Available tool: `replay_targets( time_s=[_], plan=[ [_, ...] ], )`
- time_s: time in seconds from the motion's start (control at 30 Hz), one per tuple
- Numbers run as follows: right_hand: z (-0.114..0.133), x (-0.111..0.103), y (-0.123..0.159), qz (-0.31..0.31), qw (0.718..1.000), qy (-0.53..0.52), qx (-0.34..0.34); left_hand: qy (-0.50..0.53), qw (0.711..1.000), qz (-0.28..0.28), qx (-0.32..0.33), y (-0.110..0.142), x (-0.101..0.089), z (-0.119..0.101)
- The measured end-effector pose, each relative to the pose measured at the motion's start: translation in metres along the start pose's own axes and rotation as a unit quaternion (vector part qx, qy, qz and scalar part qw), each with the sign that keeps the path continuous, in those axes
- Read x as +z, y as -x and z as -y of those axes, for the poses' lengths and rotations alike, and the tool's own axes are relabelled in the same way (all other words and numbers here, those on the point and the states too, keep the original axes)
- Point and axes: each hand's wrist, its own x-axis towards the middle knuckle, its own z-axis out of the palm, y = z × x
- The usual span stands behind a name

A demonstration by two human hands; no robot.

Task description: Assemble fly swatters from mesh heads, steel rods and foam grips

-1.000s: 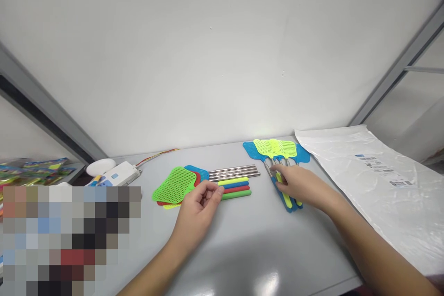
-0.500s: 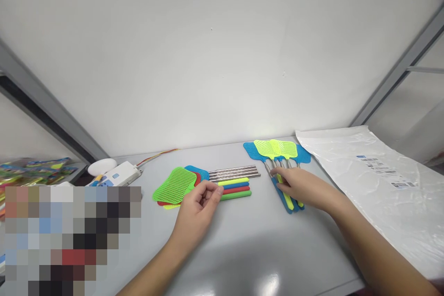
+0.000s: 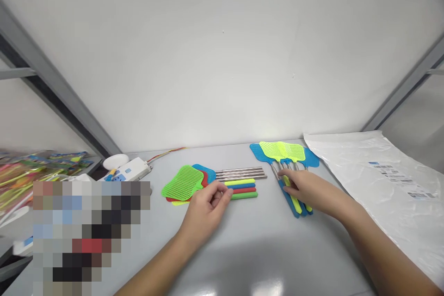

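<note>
Power strip [image 3: 138, 167], white plastic bag [image 3: 357, 159]

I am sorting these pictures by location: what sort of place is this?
Probably a small workshop: fly-swatter heads, metal rods and a labelled white bag lie on a grey table.

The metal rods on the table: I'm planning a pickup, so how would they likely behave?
The metal rods look round, so a push may roll them into one another. Their shiny surface could be slippery. Straight and metallic, they are probably stiff.

Overlapping blue and yellow swatters [image 3: 282, 150] — mesh heads [image 3: 182, 182], rods [image 3: 243, 173], coloured handles [image 3: 247, 195] nearby
</note>
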Motion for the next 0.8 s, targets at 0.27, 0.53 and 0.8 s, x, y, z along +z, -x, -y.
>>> replay_targets(
  time_s=[0.27,0.53,0.8],
  plan=[
    [0.025,-0.003,-0.011,-0.077,0.993,0.056,-0.072,-0.206,0.975,0.056,0.06,0.002,-0.002,0.003],
    [0.076,-0.002,-0.085,-0.046,0.973,0.062,-0.219,-0.306,0.949,0.054,0.057,0.006,-0.002,0.002],
    [0.089,0.005,-0.121,0.001,0.965,0.055,-0.258,-0.322,0.943,0.064,0.06,0.007,-0.003,0.006]
  ],
)
